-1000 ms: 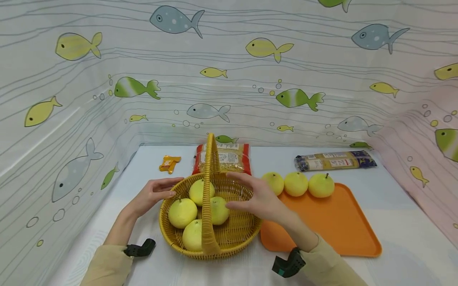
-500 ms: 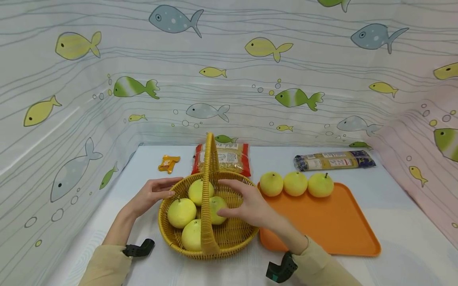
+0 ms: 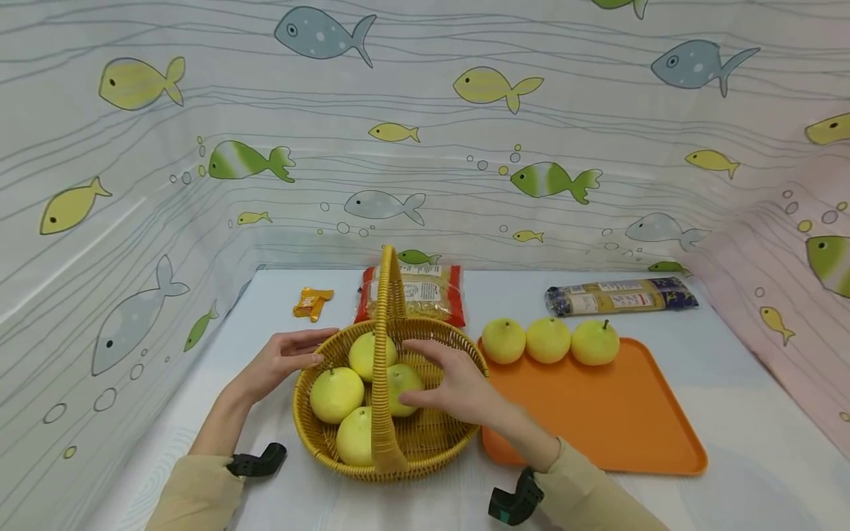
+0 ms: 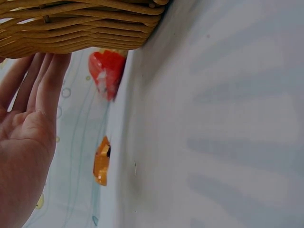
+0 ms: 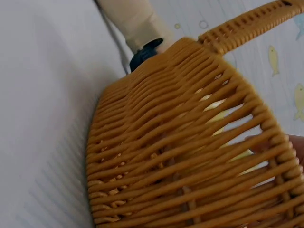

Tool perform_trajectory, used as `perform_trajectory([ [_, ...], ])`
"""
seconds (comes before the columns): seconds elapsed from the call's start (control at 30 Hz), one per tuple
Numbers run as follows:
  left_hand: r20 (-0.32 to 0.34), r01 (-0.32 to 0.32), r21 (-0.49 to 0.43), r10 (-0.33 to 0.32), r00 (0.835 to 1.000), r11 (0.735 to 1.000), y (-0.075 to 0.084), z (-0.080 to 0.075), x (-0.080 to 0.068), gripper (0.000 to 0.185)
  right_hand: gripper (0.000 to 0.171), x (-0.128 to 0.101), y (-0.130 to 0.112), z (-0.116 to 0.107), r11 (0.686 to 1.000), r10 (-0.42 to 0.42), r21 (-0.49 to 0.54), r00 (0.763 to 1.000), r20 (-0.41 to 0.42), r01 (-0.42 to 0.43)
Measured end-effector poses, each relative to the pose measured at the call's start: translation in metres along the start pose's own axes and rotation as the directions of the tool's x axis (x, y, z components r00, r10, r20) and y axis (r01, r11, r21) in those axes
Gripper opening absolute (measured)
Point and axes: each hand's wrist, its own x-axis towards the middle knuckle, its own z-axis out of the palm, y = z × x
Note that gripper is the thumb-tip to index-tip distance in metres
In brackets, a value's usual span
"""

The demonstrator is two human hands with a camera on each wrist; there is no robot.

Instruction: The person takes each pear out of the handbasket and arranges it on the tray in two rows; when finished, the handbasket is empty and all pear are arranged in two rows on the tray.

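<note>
A woven basket (image 3: 432, 435) with a tall handle (image 3: 384, 369) stands mid-table and holds several yellow fruits. My right hand (image 3: 415, 371) reaches in over the rim, fingers spread above one fruit (image 3: 398, 382), thumb at its lower side. My left hand (image 3: 312, 354) rests with straight fingers against the basket's left rim; the left wrist view shows those fingers (image 4: 47, 76) flat on the basket's wall (image 4: 80, 28). The right wrist view shows mostly the basket's weave (image 5: 180, 156) and handle (image 5: 251, 23).
An orange tray (image 3: 617, 420) lies right of the basket with three yellow fruits (image 3: 548, 340) along its far edge. Behind are a red pasta packet (image 3: 415, 295), a long spaghetti packet (image 3: 620, 296) and a small orange wrapper (image 3: 312, 303). Fish-patterned walls enclose the table.
My right hand has moved left and down from above the basket's right rim onto the fruit inside. The left hand and the basket have stayed put.
</note>
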Motion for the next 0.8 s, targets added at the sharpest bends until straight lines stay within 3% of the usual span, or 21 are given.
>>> perform_trajectory([
  [0.33,-0.001,-0.004,0.006,0.004,1.000,1.000,-0.0011,-0.0014,0.0021,0.050,0.072,0.0013,0.0047,0.0015,0.997,0.006,-0.078,1.000,0.027,-0.003],
  [0.8,0.013,-0.018,-0.022,0.018,1.000,1.000,-0.0025,-0.0018,0.0003,0.050,0.069,0.0025,0.0063,0.0024,0.995,0.000,-0.104,0.996,0.087,0.009],
])
